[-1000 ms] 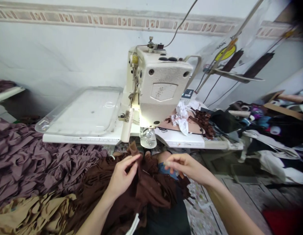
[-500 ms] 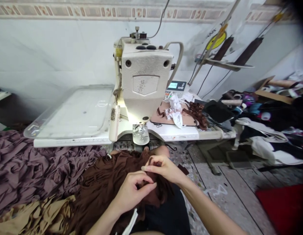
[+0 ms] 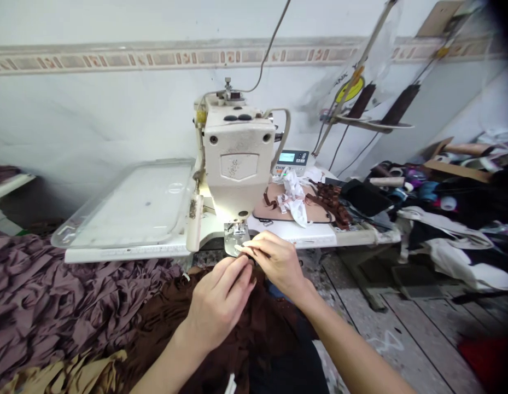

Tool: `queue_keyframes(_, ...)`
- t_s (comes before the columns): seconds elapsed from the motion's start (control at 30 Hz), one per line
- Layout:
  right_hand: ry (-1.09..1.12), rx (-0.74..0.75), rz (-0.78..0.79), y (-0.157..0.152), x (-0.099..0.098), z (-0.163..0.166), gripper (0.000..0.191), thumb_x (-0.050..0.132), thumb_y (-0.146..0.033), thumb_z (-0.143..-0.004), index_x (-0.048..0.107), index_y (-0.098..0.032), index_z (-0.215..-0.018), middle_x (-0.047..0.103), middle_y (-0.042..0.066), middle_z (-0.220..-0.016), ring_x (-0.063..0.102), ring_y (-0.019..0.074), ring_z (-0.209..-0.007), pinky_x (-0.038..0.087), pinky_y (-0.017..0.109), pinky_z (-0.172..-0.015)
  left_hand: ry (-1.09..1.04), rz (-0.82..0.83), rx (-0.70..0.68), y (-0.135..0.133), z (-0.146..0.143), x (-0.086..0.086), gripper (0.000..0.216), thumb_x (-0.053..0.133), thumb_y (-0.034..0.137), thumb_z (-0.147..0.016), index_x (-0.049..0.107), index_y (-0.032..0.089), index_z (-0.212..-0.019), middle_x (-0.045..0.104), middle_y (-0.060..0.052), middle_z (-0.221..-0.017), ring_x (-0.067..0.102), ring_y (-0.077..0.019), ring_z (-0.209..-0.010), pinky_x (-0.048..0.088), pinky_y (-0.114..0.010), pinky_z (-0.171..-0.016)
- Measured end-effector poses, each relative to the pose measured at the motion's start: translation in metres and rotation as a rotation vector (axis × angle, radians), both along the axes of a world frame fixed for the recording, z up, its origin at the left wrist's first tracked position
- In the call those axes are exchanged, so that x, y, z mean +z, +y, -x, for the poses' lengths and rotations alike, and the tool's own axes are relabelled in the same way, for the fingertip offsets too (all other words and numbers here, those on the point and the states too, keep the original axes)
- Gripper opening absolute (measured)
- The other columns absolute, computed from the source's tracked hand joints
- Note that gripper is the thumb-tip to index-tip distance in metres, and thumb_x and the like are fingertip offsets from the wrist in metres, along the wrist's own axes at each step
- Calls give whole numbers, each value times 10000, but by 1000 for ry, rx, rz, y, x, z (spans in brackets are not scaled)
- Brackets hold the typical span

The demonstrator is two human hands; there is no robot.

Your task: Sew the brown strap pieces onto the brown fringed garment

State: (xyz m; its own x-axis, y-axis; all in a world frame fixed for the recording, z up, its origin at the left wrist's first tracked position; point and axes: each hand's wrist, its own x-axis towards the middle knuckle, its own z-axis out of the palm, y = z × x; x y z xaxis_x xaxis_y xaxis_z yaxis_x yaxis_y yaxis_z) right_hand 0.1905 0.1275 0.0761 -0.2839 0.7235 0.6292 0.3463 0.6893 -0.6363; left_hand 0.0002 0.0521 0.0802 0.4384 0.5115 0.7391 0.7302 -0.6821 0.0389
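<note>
Both of my hands are together just in front of the sewing machine (image 3: 239, 158), near its small metal work plate (image 3: 233, 241). My left hand (image 3: 219, 298) is closed, its fingers pinching the edge of the brown fabric (image 3: 167, 328) draped over my lap. My right hand (image 3: 276, 262) pinches at the same spot with thumb and forefinger, a little higher and nearer the plate. The bit of fabric between the fingertips is mostly hidden. A white strip (image 3: 231, 384) shows below my left wrist.
A clear plastic lid (image 3: 134, 202) lies left of the machine. White and brown straps (image 3: 293, 197) rest on a pink pad to its right. Mauve fabric (image 3: 65, 306) and tan fabric (image 3: 73, 375) are heaped at left. Thread cones (image 3: 401, 104) stand on a rack; spools (image 3: 446, 202) crowd the right.
Both hands have moved forward, up to the machine's plate, bringing the brown fabric edge along. My left fingers, earlier curved with a gap, are now closed together. The view has tilted up.
</note>
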Motion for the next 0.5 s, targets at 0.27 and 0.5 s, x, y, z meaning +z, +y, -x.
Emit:
queue_keyframes(0.27,-144,30,-140,18,4,3,278,576,-269,-1105,811,-222,-964,701,63,-895,684,195,-803,563,311,-728,65,-56,-27,16,5,-1,317,666,131,-1015,699,100,-1328,793,-158,-1257,758,-301,-1197,668,-406,-1010)
queue_keyframes(0.5,-322,87,-260,4,0,-16,363,568,-422,-1112,742,-232,-1367,737,148,-1214,694,270,-1014,596,398,-873,-165,-11,-9,12,5,-17,393,684,68,-977,674,121,-1366,693,-216,-1360,703,-292,-1272,646,-391,-1043)
